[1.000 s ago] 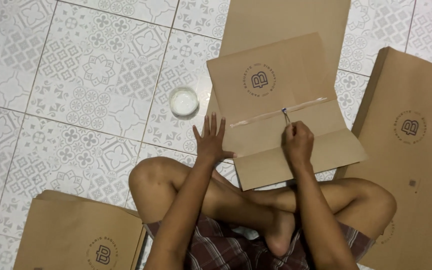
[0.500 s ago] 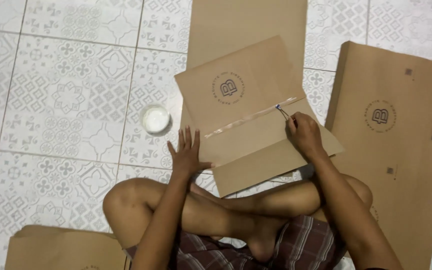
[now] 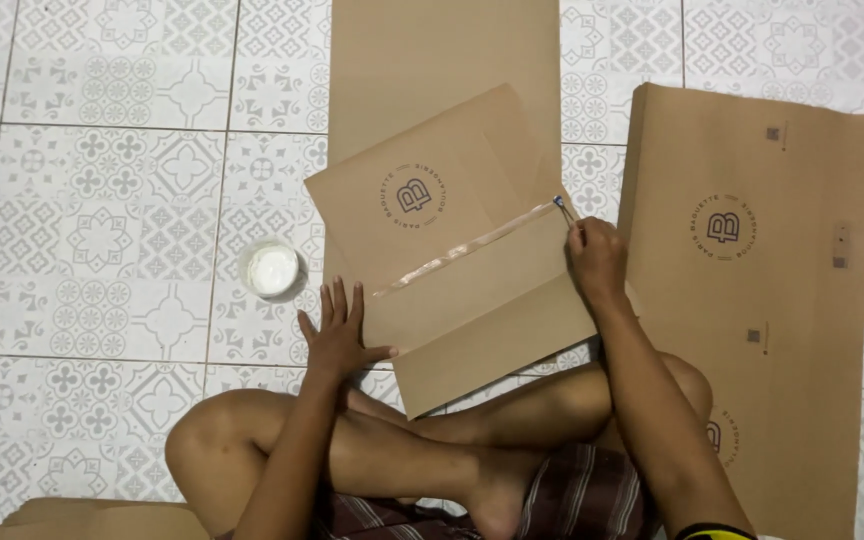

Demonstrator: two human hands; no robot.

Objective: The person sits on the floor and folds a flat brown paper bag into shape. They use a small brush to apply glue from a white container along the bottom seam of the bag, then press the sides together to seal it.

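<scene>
A floor (image 3: 102, 150) of white tiles with a grey ornamental pattern carries everything. A small round cup of white paste (image 3: 273, 271) stands on it. A long brown paper sheet (image 3: 432, 60) lies flat at the top centre, with a folded brown paper sheet (image 3: 452, 300) resting partly over it. To the right lies a wide brown paper stack (image 3: 752, 330). Another brown paper piece (image 3: 102, 520) shows at the bottom left edge. A person sits cross-legged on the tiles.

four brown paper sheets (image 3: 452, 270), one white glue cup (image 3: 273, 270), one brush (image 3: 562, 207)
</scene>
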